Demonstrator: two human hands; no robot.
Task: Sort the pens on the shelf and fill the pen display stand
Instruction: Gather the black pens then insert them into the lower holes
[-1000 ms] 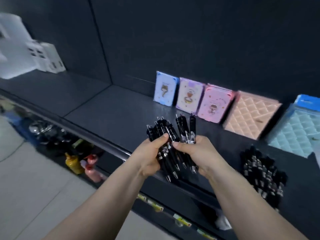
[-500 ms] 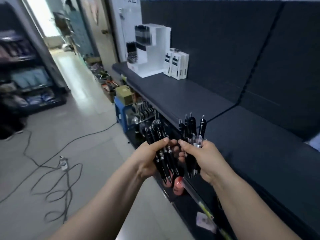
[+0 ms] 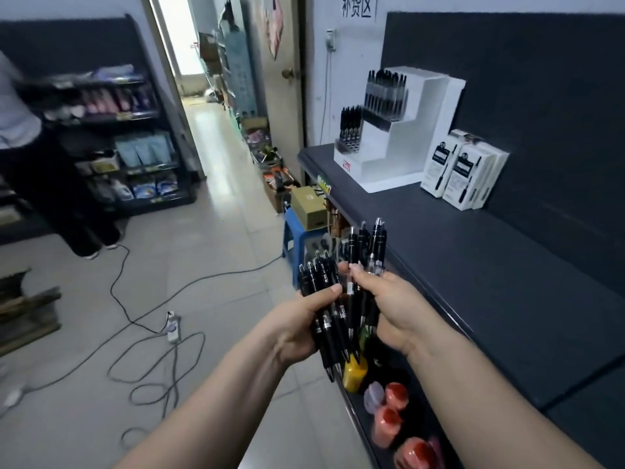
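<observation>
Your left hand grips one bundle of black pens and your right hand grips a second bundle, both touching, well apart from the white display stand on the shelf.

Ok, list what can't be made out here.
Head view:
- Count of pens: left hand and right hand cover the bundles.
- Free slots in the display stand: hidden behind its walls.
- Print on the white boxes: too small.
- The person at left: cut by the edge.
</observation>
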